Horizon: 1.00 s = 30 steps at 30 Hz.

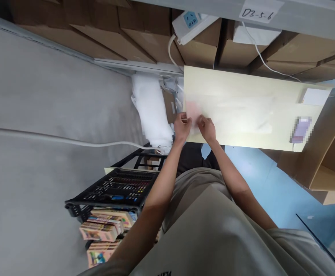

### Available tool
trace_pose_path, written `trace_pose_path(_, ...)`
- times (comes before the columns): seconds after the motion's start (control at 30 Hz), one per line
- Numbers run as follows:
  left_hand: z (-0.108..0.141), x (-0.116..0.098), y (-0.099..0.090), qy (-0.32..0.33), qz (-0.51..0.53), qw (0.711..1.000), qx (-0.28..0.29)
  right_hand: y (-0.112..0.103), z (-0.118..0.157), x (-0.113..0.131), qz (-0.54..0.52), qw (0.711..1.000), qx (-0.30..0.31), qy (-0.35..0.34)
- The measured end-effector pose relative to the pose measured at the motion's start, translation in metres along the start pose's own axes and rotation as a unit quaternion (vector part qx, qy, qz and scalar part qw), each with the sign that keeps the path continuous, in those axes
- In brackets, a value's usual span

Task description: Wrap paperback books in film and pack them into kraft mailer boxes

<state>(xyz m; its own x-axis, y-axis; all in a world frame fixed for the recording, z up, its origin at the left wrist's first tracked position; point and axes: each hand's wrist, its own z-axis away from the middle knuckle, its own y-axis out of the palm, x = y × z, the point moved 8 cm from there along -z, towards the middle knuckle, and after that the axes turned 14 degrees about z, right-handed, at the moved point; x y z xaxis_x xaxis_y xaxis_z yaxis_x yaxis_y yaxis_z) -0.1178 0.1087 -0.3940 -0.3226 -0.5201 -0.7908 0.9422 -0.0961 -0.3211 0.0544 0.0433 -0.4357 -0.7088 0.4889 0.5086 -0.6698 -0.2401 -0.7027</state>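
Observation:
A pale yellow board (242, 86) lies in front of me like a tabletop. Near its left end is a pink sheet or packet (192, 109), partly blurred. My left hand (183, 125) pinches at the lower left edge of the pink item. To its right, my right hand (207, 127) has its fingers curled together at the item's right side; what they hold is too small to make out. A translucent plastic sheet or bag (242, 111) stretches over the board to the right of both hands.
At the board's right end are a white box (316, 96) and a phone (300, 130) with a cable. Cardboard boxes (144, 42) and a power strip (194, 25) line the back. White foam wrap (153, 107), a black crate (118, 188) and stacked books (102, 228) are at left.

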Motion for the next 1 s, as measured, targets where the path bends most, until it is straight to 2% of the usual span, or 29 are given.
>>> trace_pose_path(0.1, 0.013, -0.018, 0.015, 0.048, -0.013, 0.998, 0.039, -0.007, 0.005, -0.002, -0.006, 1.0, -0.002, 0.001)
trace_pose_path(0.23, 0.027, -0.032, 0.055, 0.092, -0.027, 0.993, 0.066, -0.04, 0.013, -0.023, -0.103, 0.994, -0.044, 0.01)
trace_pose_path(0.37, 0.033, -0.032, 0.101, 0.117, -0.028, 0.99, 0.073, -0.071, 0.016, -0.041, -0.156, 0.985, -0.071, 0.015)
trace_pose_path(0.5, 0.034, -0.027, 0.127, 0.153, -0.036, 0.985, 0.077, -0.079, 0.006, -0.049, -0.095, 0.993, -0.064, 0.002)
trace_pose_path(0.57, 0.033, -0.022, 0.128, 0.169, -0.05, 0.981, 0.087, -0.079, -0.001, -0.055, -0.036, 0.997, -0.066, 0.011)
trace_pose_path(0.67, 0.027, -0.01, 0.112, 0.15, -0.062, 0.985, 0.057, -0.08, -0.007, -0.066, 0.021, 0.996, -0.085, 0.02)
trace_pose_path(0.77, 0.017, 0.002, 0.094, 0.095, -0.048, 0.994, 0.006, -0.073, -0.011, -0.073, 0.015, 0.998, -0.052, 0.011)
trace_pose_path(0.87, 0.006, 0.011, 0.087, 0.03, -0.019, 0.999, -0.039, -0.059, -0.01, -0.075, 0.006, 1.0, -0.022, 0.011)
trace_pose_path(1.0, -0.01, 0.016, 0.079, -0.025, 0.016, 0.998, -0.061, -0.036, -0.005, -0.071, -0.039, 0.999, -0.015, 0.01)
